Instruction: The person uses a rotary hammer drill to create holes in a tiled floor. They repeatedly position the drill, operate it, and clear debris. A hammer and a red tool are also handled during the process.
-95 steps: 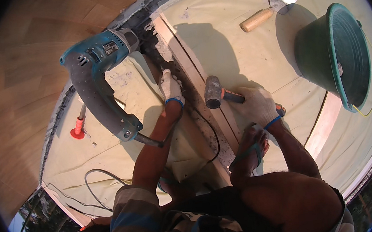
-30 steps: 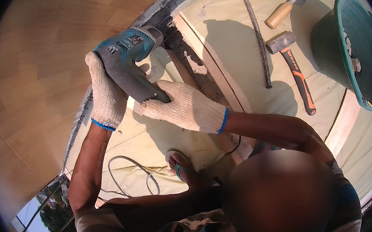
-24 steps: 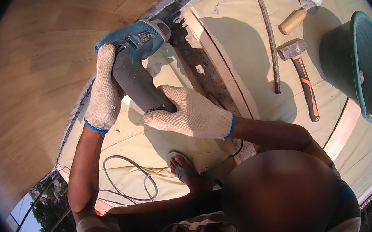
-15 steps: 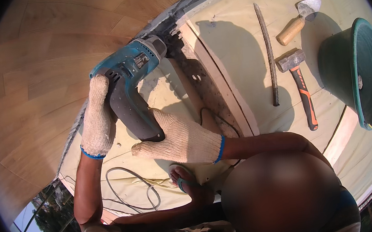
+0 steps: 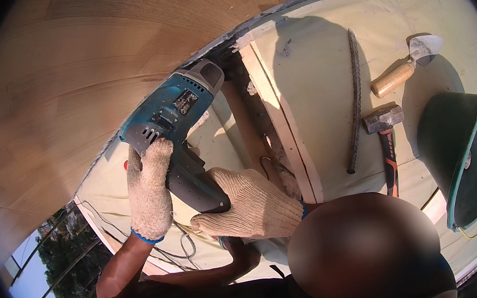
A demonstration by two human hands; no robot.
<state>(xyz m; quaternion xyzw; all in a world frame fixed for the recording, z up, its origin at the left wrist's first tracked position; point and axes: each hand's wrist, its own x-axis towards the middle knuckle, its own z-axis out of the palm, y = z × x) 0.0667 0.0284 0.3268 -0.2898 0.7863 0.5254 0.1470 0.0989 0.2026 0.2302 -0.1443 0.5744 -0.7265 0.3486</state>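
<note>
Curling round the upper grip, shifted down from the housing, the gloved left hand (image 5: 151, 196) holds the teal power drill (image 5: 181, 133), while the right hand (image 5: 253, 205) wraps, half closed, about the grip's lower end. The drill's nose sits by the broken channel (image 5: 259, 109); farther right the hammer (image 5: 387, 135), since let go, lies on the yellow sheet (image 5: 387, 17), leaving both hands to the drill.

The left glove (image 5: 153, 196) and right glove (image 5: 250, 206) look like matt, ribbed knit cloth; the drill (image 5: 179, 111) smooth, dusty plastic. On the right, the bar (image 5: 357, 101) is rough, ridged metal, the hammer (image 5: 383, 118) metal-headed, the far trowel (image 5: 392, 80) smooth-handled wood, the bucket (image 5: 451, 126) smooth plastic.
</note>
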